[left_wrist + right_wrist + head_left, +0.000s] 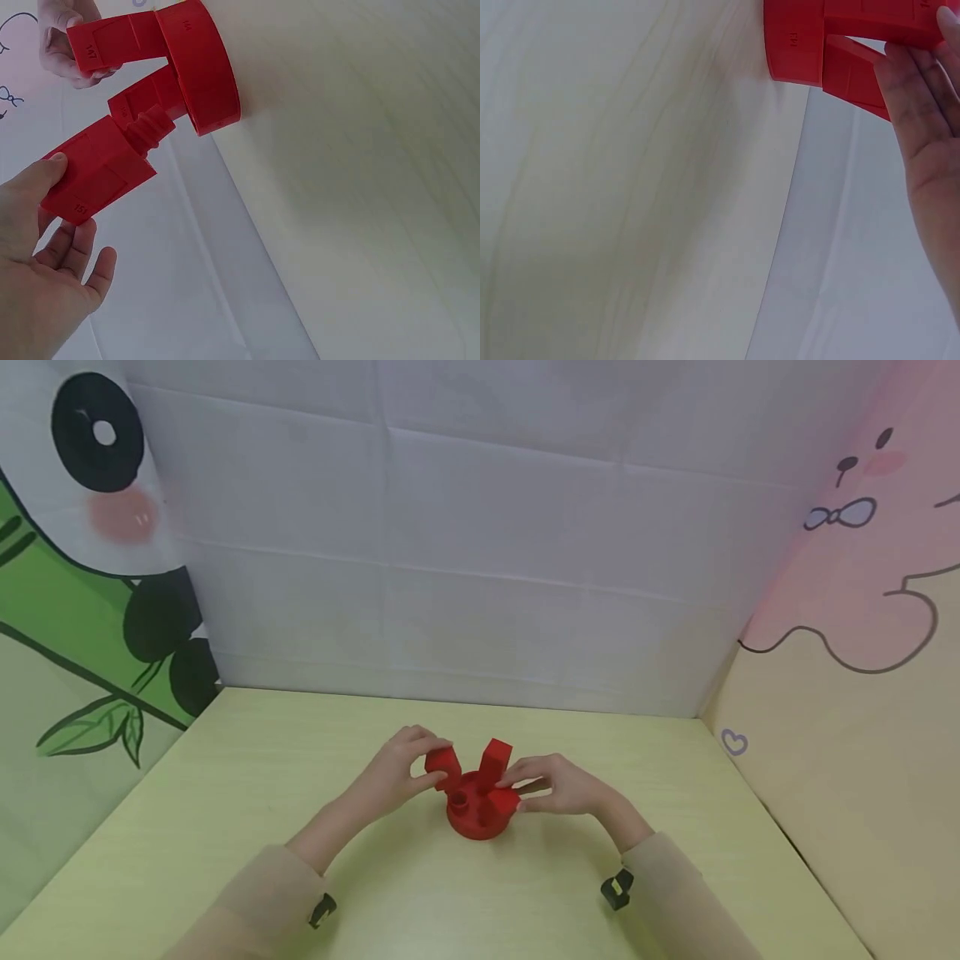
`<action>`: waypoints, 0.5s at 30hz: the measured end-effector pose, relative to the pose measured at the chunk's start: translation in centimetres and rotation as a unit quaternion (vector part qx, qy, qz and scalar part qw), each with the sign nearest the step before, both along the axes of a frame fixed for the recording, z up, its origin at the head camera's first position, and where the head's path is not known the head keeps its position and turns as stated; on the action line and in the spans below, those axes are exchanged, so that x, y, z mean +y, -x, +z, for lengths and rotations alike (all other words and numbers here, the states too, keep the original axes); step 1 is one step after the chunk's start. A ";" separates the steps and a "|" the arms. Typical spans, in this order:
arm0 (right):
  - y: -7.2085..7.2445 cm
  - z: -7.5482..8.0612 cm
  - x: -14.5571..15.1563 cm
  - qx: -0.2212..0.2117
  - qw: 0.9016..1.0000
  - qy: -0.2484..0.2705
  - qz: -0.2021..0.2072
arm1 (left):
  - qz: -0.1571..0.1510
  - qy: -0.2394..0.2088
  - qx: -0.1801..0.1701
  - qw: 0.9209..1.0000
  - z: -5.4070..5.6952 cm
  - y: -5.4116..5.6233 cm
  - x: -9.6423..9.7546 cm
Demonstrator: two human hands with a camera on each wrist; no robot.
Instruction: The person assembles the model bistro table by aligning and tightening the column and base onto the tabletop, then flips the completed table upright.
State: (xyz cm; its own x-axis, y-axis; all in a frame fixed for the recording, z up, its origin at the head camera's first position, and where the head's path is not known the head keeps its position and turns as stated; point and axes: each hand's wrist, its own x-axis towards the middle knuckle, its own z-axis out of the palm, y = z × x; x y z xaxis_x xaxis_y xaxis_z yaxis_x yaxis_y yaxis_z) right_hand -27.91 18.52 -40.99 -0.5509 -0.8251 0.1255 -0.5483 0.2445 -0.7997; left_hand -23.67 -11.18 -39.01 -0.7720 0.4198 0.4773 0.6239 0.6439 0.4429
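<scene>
My left hand (393,770) pinches a red block (101,169) with a threaded stub, held tilted between thumb and fingers. The stub points toward a round red base (480,828) on the table and stands apart from it in the left wrist view. An open round socket (458,800) shows on the base's near left side. Across from it, my right hand (564,787) holds a second red block (116,43), which rises from the base. A third red block (495,762) stands on the base's far side, close to the right fingertips.
The pale wood-grain table (360,893) reaches back to a white cloth wall (480,527). Cartoon-printed panels stand at the left (67,668) and right (840,760). A small black device (322,911) sits at the left cuff, another (617,889) at the right cuff.
</scene>
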 end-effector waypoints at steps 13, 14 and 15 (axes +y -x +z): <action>-1.5 0.3 -1.0 -0.003 0.999 0.012 -0.052 | -0.030 0.043 -0.028 0.998 -2.1 1.1 1.4; -1.6 0.0 -1.1 0.002 0.998 0.009 -0.068 | -0.033 0.045 -0.027 0.998 -2.2 1.1 1.4; -1.6 -0.3 -1.3 0.005 0.996 0.006 -0.085 | -0.036 0.048 -0.026 0.998 -2.4 1.2 1.4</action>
State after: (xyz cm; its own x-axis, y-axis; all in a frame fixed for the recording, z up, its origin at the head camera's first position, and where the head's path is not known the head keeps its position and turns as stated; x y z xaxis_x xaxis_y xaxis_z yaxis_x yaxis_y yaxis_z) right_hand -26.29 17.25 -41.32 -0.6817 -0.7181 0.1401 -0.5070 0.3256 -0.7981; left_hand -24.90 -9.76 -41.43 -0.7604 0.5175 0.3925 0.6485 0.6384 0.4146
